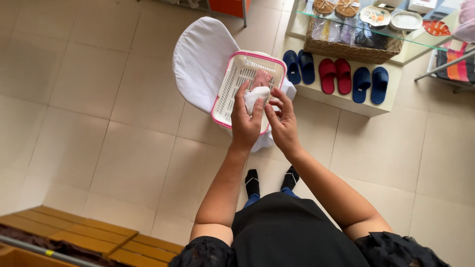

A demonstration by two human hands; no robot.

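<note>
Small white folded cloth (257,96), soft and floppy by the look of it, pinched up over the near end of the pink-rimmed white slotted plastic basket (232,84). Left hand (246,120) closed on it, thumb and fingers curled round the lower edge of the bundle. Right hand (283,121) half open just beside it, fingers spread and loosely bent, fingertips touching or nearly touching the cloth's right side (hard to tell which). Basket resting on a white fabric-covered chair seat (198,62), another pinkish piece lying inside toward the far end.

Probably weighs next to nothing, not fragile, not slippery, but will sag and unfold if gripped at one corner only. Best held along a folded edge or at two corners. Basket itself looks light and stiff, rim good for grabbing.
</note>
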